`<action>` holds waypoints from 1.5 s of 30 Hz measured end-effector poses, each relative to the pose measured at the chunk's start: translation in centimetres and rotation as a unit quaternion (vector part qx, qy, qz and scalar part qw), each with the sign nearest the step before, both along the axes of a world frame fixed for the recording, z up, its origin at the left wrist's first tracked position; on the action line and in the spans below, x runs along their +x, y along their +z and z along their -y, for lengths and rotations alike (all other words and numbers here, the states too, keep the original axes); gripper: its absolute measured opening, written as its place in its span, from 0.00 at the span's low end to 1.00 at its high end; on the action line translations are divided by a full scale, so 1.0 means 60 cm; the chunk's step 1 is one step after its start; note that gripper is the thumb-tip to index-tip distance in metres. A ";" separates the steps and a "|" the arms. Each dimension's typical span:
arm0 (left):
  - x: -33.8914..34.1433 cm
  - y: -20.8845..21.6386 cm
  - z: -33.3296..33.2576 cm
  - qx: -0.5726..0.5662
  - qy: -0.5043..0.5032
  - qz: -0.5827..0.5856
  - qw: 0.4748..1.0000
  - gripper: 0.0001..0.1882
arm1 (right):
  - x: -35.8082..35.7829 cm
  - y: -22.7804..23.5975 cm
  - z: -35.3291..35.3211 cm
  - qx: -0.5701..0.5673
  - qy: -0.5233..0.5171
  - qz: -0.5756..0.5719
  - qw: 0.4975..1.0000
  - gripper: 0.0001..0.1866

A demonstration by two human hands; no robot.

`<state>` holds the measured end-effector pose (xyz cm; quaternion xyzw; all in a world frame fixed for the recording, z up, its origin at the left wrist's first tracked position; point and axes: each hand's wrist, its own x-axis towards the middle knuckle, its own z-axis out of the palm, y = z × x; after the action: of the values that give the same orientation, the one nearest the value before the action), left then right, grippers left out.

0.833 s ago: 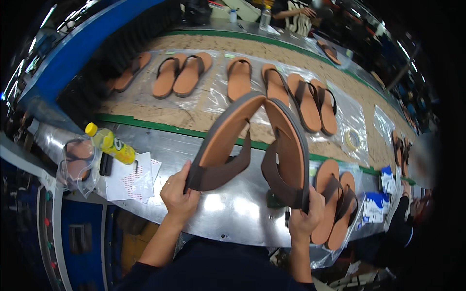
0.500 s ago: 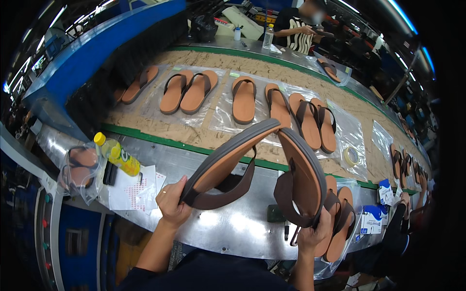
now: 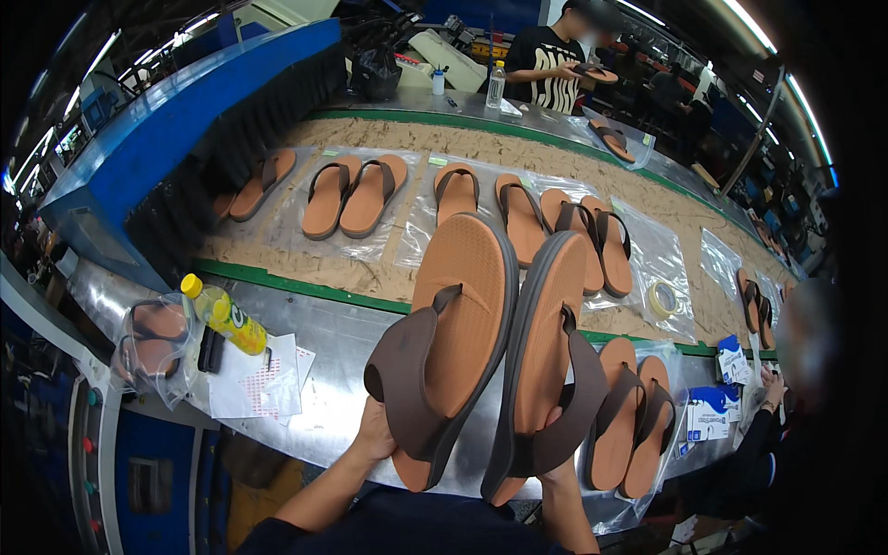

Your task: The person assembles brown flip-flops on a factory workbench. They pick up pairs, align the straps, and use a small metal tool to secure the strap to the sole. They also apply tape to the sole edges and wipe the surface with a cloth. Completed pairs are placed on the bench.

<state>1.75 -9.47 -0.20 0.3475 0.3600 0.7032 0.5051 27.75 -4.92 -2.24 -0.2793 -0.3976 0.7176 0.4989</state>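
I see a long tan conveyor belt [image 3: 518,162] running from the upper left of the frame to the right edge, with a green edge along its near side. A blue housing [image 3: 176,129] covers its upper-left end. Below the belt, a steel bench [image 3: 324,370] crosses the lower half of the frame.

At centre, I hold two tan sandals with brown straps, soles facing me, heels down and toes pointing up toward the belt. The left sandal [image 3: 453,342] leans slightly right; the right sandal [image 3: 546,361] stands just beside it, and their edges look to be touching. My left hand [image 3: 375,435] is clamped on the heel of the left sandal, fingers curled behind it. My right hand [image 3: 555,462] is mostly hidden behind the right sandal, closed on its heel.

On the belt, pairs of matching sandals [image 3: 356,194] lie on clear plastic sheets in a row. Another pair in a bag [image 3: 634,430] rests on the bench, lower right of centre. A tape roll [image 3: 661,298] lies on the belt at right.

At lower left, a bagged pair [image 3: 148,342] sits on the bench beside a yellow bottle [image 3: 222,314] and white papers [image 3: 254,379]. At top centre, a person [image 3: 555,65] in a black shirt holds a sandal.
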 end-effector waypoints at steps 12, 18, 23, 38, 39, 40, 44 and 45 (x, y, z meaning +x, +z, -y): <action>-0.031 0.006 0.033 -0.022 -0.095 0.267 0.959 0.51 | -0.005 0.092 0.007 0.019 0.132 -0.249 0.959 0.61; -0.034 0.029 0.021 -0.134 -0.183 0.129 0.965 0.49 | 0.004 0.110 -0.005 -0.074 0.104 0.035 0.991 0.51; -0.034 0.034 0.006 -0.021 -0.067 0.087 0.994 0.43 | 0.001 0.124 -0.037 0.129 0.029 0.167 0.977 0.48; 0.018 0.090 -0.086 0.023 -0.126 0.506 0.853 0.43 | -0.106 0.148 -0.088 -0.075 0.014 -0.385 0.920 0.33; 0.025 0.088 -0.087 0.007 -0.149 0.525 0.838 0.44 | -0.114 0.150 -0.083 -0.110 0.012 -0.391 0.914 0.32; 0.028 0.082 -0.086 0.021 -0.178 0.549 0.816 0.45 | -0.114 0.135 -0.084 -0.138 0.053 -0.446 0.882 0.31; 0.033 0.078 -0.080 0.000 -0.180 0.551 0.815 0.43 | -0.119 0.118 -0.077 -0.184 0.124 -0.512 0.830 0.32; 0.032 0.080 -0.080 0.001 -0.165 0.533 0.830 0.43 | -0.121 0.115 -0.076 -0.184 0.107 -0.500 0.839 0.33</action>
<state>3.67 -4.69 4.57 -0.0270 -0.0288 0.6855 0.7270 20.47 -0.33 4.69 0.0748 0.0182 0.8686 0.4895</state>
